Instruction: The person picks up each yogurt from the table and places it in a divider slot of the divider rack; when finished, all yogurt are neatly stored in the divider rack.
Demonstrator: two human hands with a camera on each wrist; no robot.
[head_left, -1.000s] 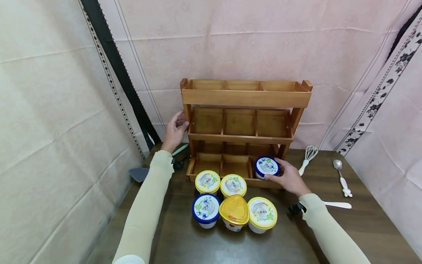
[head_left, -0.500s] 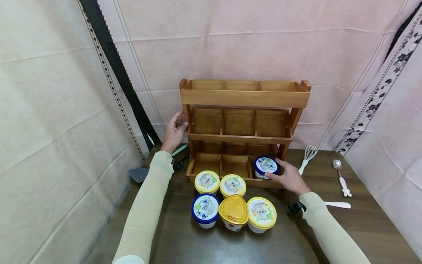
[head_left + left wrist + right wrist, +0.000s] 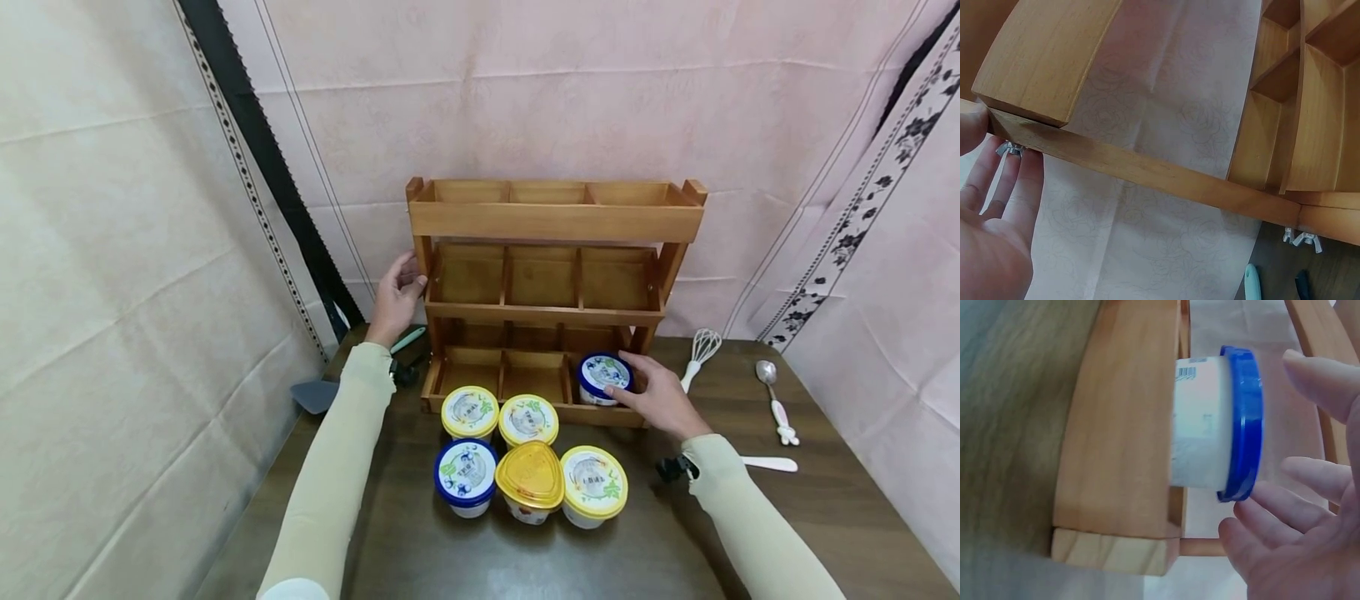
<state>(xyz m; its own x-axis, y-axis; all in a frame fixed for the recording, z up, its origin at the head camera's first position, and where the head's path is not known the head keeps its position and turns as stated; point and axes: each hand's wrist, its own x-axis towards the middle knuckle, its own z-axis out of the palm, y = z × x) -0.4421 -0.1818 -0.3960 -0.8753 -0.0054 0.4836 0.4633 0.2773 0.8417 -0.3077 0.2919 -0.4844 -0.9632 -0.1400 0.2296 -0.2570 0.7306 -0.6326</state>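
A three-tier wooden rack (image 3: 555, 223) stands on the table. At its left upright my left hand (image 3: 396, 302) holds on, thumb in front and fingers behind, near a wing nut (image 3: 1010, 148) in the left wrist view. A white tub with a blue lid (image 3: 605, 373) sits upright in the bottom tier's right compartment. My right hand (image 3: 662, 398) is beside that tub; in the right wrist view its thumb (image 3: 1325, 384) stands apart from the lid, and the fingers are spread by the lid's lower edge, where one fingertip is close to or touching it.
Before the rack stand yellow-lidded tubs (image 3: 595, 483), another blue-lidded tub (image 3: 467, 473) and a tub with an orange-yellow lid (image 3: 531, 477). A whisk (image 3: 703, 354), a spoon (image 3: 776, 400) and a white handle (image 3: 772, 463) lie at right. A grey spatula (image 3: 315, 396) is at left.
My right hand's fingers and thumb have loosened and spread a little around the blue-lidded tub, which stays in its compartment. The left hand keeps its place on the rack.
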